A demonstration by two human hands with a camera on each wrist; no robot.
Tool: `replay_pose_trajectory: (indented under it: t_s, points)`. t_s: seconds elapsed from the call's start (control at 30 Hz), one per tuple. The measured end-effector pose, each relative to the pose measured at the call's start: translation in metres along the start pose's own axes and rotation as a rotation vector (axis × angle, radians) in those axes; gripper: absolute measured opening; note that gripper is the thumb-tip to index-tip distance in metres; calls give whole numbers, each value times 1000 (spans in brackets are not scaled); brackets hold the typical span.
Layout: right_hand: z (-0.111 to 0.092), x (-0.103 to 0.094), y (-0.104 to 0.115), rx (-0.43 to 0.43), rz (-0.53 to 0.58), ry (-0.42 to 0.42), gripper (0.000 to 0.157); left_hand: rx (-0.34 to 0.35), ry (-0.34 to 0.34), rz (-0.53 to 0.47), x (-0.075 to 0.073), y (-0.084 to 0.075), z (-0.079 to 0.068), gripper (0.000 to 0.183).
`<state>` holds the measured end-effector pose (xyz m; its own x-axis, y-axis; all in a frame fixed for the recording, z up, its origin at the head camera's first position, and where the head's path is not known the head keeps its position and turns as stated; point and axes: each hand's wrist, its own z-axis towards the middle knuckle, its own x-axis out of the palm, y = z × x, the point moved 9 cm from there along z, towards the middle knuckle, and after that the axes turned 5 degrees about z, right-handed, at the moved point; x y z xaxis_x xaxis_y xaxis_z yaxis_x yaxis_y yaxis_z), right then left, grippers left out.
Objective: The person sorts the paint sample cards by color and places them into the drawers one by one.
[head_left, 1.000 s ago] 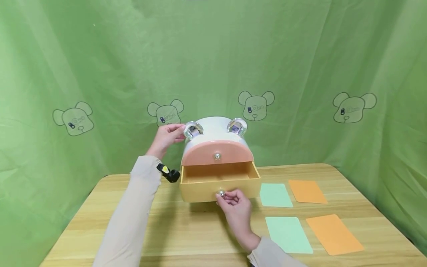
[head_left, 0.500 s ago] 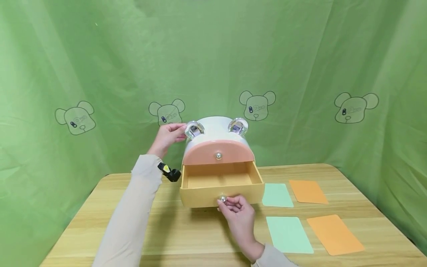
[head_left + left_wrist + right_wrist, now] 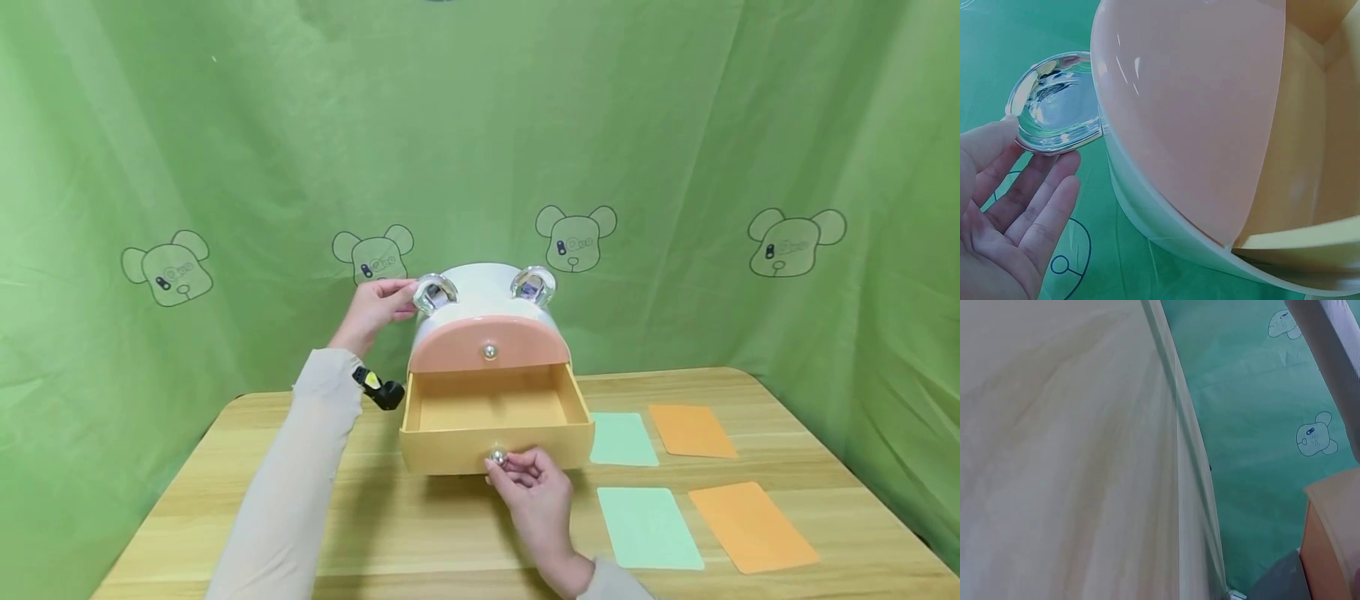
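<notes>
A small two-drawer box with a rounded white top (image 3: pixel 483 287) stands on the table. Its upper pink drawer (image 3: pixel 450 346) is closed; the lower yellow drawer (image 3: pixel 442 450) is pulled out and shows a bare inside. My left hand (image 3: pixel 373 312) pinches the box's left silver ear (image 3: pixel 1063 103) at its outer edge, thumb on one side and fingers on the other. With thumb and fingertips my right hand (image 3: pixel 538 504) holds the round silver knob (image 3: pixel 498 456) on the yellow drawer's front. In the right wrist view my right hand is out of sight.
Two green cards (image 3: pixel 651 527) and two orange cards (image 3: pixel 753 527) lie on the wooden table (image 3: pixel 247 500) right of the box. A green curtain (image 3: pixel 465 150) with bear drawings hangs behind. A small black camera (image 3: pixel 381 390) sits on my left wrist, beside the box.
My right hand has drawn the yellow drawer further out toward me, exposing more of its inside. The left hand keeps its hold on the ear.
</notes>
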<state>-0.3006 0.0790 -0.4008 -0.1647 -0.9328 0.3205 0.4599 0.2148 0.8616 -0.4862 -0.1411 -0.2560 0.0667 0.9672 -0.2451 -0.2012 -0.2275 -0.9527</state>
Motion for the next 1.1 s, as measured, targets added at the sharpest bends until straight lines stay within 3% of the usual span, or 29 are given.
replay_pose_trajectory:
  t_s: [0.77,1.1]
  points:
    - [-7,-1,4,-30,36,24,23,7,5,18,2,-2,0,33]
    - [-10,-13,3,66,-125,102,27,17,16,7,2,-1,-1,32]
